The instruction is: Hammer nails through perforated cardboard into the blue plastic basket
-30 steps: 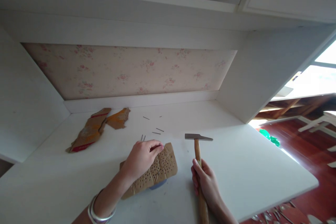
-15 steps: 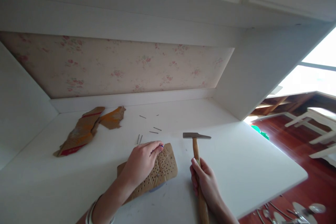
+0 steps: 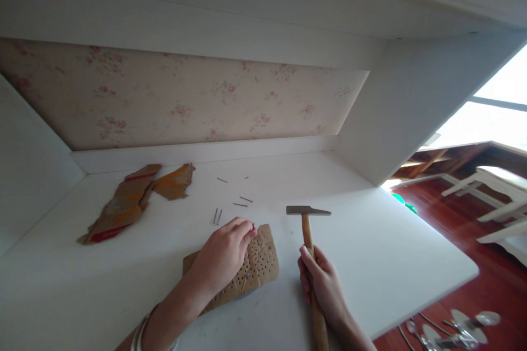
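Note:
My left hand (image 3: 224,252) rests on a brown cardboard piece (image 3: 257,266) full of small punched holes, lying on the white desk (image 3: 370,252). Its fingertips are pinched together at the cardboard's far edge around something small I cannot make out. My right hand (image 3: 323,282) is wrapped round the wooden handle of a hammer (image 3: 308,225), whose metal head is held a little above the desk, just right of the cardboard. Several loose nails (image 3: 241,202) lie on the desk just beyond my left hand.
Two torn cardboard scraps (image 3: 123,205) lie at the back left near the floral back panel (image 3: 185,98). White side walls and a shelf enclose the desk. To the right are a red wooden floor, white furniture and metal spoons (image 3: 453,329) below the desk edge.
The view has tilted down a little and drifted. My hands, the hammer and the holed cardboard have hardly moved.

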`<state>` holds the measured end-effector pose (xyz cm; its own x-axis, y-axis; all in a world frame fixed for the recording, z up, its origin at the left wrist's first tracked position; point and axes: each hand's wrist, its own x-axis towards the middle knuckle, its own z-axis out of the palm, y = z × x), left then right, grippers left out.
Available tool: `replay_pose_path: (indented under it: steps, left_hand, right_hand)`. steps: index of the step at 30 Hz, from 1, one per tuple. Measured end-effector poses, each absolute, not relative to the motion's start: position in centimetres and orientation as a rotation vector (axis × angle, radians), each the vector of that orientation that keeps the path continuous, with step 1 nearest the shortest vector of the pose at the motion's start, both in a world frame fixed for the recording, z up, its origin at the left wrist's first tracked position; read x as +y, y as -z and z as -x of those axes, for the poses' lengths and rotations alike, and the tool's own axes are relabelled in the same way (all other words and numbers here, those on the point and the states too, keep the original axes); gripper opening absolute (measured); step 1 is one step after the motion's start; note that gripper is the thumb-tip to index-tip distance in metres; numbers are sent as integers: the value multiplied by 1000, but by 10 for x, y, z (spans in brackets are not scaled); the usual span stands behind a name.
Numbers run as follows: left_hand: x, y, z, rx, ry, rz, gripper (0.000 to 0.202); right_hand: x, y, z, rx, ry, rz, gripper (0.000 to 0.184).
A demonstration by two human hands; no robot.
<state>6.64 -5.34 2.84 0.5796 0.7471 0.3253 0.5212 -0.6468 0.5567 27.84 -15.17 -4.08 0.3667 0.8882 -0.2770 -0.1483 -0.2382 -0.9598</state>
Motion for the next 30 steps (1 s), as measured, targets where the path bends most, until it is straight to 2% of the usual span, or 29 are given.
replay_pose_path:
  steps: [12, 22, 30]
  left_hand:
    - [-52, -23, -68, 959, -748, -2389, 24]
    - [-53, -22, -67, 984, -715, -2394, 25]
    - [-54, -29, -68, 1013, -678, -2365, 24]
  right_hand:
    - [-154, 36, -276, -693, -1118, 1449, 41]
    - [-179, -33, -246, -893, -1166, 1421, 44]
    - [-179, -23, -241, -1244, -1018, 1541, 37]
